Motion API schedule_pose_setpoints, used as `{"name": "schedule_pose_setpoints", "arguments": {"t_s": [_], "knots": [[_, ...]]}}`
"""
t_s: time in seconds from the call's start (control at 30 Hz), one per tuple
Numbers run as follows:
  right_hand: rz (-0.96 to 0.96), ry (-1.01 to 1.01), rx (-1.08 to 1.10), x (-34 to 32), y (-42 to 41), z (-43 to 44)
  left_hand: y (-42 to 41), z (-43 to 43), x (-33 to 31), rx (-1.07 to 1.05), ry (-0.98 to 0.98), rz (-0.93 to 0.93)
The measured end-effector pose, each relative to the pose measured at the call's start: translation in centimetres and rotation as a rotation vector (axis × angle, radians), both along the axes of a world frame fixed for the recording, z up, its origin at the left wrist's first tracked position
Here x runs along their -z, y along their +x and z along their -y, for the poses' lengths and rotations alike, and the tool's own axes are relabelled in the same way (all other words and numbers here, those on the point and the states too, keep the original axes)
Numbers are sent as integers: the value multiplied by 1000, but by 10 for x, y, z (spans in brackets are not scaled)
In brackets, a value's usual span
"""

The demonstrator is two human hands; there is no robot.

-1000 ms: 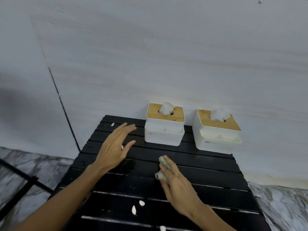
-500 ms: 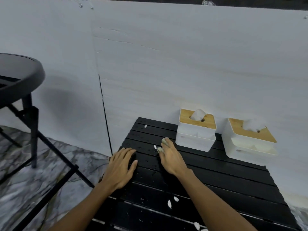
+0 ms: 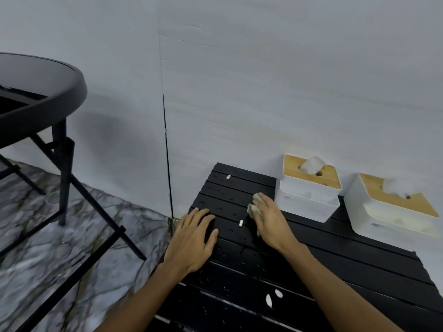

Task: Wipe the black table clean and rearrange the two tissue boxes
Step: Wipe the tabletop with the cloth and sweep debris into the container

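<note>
Nearest, low in the frame, two white scraps [image 3: 269, 300] lie on the black table [image 3: 347, 279]. Its slats run across the picture, sloping down to the right, and the top reaches from the bottom edge up to the wall.

Both forearms come in from the bottom. The left hand [image 3: 191, 240] lies flat, palm down, at the table's left edge, fingers straight and slightly spread, pointing up-frame toward the wall; it holds nothing. Just to its right, apart from it, the right hand [image 3: 271, 221] angles up and to the left, its fingers bent over a greyish wad of tissue [image 3: 254, 206] and pressing it onto the slats. A small white scrap [image 3: 241, 223] lies between the hands.

Beyond the right hand, the left tissue box [image 3: 309, 202] and the right tissue box [image 3: 388, 219] sit side by side with a gap, at centre right. Their wooden lids face up and tissue pokes out. Another scrap [image 3: 228, 176] lies near the far left corner.

At upper left stands a round black table [image 3: 48, 92] on a marble floor [image 3: 48, 248].
</note>
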State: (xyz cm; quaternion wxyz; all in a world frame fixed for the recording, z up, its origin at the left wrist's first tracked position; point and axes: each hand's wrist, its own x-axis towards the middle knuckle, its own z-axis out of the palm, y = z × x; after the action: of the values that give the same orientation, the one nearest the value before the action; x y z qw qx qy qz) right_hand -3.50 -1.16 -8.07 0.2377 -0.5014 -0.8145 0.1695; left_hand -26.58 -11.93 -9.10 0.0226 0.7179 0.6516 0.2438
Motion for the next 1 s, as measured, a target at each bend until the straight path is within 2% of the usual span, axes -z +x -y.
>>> {"name": "schedule_pose_setpoints", "arguments": {"t_s": [0.1,0.27,0.33,0.4,0.5,0.57,0.63,1.0], "knots": [[4,-5,28,-1,-31,-33,1,1,-1,-4,9,14],[49,-11,-362,-10,-44,-30,2,2,-1,-24,4,22],[4,1,-440,-10,-35,-16,2,3,-1,-26,6,12],[-115,81,-350,-7,-28,-13,2,3,-2,-26,13,4],[-182,193,-34,-4,-35,-43,2,2,-2,-28,23,-14],[-182,122,165,1,-44,-74,2,3,-2,-28,21,-12],[-163,53,242,7,-53,-103,3,4,-3,-27,12,-8],[-115,20,-80,-20,-103,-138,2,-1,4,-36,-35,-19]]}}
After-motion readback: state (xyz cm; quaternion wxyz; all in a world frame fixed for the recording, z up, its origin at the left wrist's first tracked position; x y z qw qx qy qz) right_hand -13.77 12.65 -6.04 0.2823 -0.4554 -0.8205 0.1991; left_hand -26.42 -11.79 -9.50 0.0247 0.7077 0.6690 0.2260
